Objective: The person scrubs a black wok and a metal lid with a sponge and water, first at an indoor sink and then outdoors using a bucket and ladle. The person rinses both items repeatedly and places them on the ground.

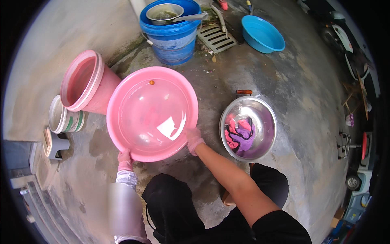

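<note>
A large pink plastic basin (113,128) is before me with shallow clear water and a small orange-brown round bit inside. My left hand (125,160) grips its near left rim, in a thin pinkish glove below a pale sleeve cover. On the near right side, my right hand (194,141) holds the rim, also in a thin glove; its fingers are partly hidden. To the right of that hand stands a stainless steel basin (265,134) with a wooden-grip handle. Crumpled purple and pink cloth with black trim (243,137) lies in it.
A tilted pink bucket (106,88), a white bucket (71,120) and a small grey stool (58,145) are at left. Beyond stands a blue bucket (173,45) holding a metal pan (164,13), beside a floor drain grate (218,38). A blue basin (262,33) sits far right.
</note>
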Motion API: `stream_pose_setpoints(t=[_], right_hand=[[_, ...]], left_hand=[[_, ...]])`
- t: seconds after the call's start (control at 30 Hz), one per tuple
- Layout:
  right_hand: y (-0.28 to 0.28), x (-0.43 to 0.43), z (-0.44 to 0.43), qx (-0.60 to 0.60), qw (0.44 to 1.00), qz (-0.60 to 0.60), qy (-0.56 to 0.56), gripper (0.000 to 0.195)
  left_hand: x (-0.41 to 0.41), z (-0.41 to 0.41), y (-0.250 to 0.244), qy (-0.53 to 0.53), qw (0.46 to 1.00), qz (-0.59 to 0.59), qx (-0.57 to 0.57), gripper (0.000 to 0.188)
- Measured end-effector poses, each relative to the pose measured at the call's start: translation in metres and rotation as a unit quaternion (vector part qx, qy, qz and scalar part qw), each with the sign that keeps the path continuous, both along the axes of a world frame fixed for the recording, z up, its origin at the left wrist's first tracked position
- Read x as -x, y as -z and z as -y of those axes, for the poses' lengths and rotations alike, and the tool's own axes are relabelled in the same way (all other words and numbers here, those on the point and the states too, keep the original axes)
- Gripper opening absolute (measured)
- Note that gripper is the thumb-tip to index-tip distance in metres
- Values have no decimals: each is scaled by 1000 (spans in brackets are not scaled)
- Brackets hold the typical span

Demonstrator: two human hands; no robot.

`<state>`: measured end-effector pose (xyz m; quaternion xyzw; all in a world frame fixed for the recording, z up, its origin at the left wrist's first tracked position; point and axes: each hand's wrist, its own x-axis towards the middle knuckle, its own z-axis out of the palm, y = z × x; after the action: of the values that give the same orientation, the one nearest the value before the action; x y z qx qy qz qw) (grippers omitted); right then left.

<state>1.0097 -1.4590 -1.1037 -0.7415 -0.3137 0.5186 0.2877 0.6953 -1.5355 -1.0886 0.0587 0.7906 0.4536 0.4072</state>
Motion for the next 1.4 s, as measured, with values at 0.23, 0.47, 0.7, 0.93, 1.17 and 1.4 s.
stream_pose_setpoints(t=[0.23, 0.47, 0.7, 0.93, 1.17, 1.4], right_hand=[[-46, 11, 25, 142, 990, -1, 25, 29], [-53, -19, 38, 129, 974, -137, 127, 27], [-85, -34, 5, 119, 966, -187, 129, 29], [-100, -36, 22, 77, 971, -182, 138, 26], [-88, -17, 45, 9, 981, -138, 138, 25], [-33, -21, 55, -8, 998, -44, 34, 23]], left_hand=[[45, 7, -15, -7, 995, -83, -49, 36], [10, -60, -73, 15, 991, -58, -121, 18], [0, -96, -108, 75, 989, -78, -105, 19], [1, -56, -88, 64, 988, -48, -133, 31], [5, 4, -59, 12, 993, 7, -121, 34], [-5, 13, -58, -3, 989, 31, -143, 30]])
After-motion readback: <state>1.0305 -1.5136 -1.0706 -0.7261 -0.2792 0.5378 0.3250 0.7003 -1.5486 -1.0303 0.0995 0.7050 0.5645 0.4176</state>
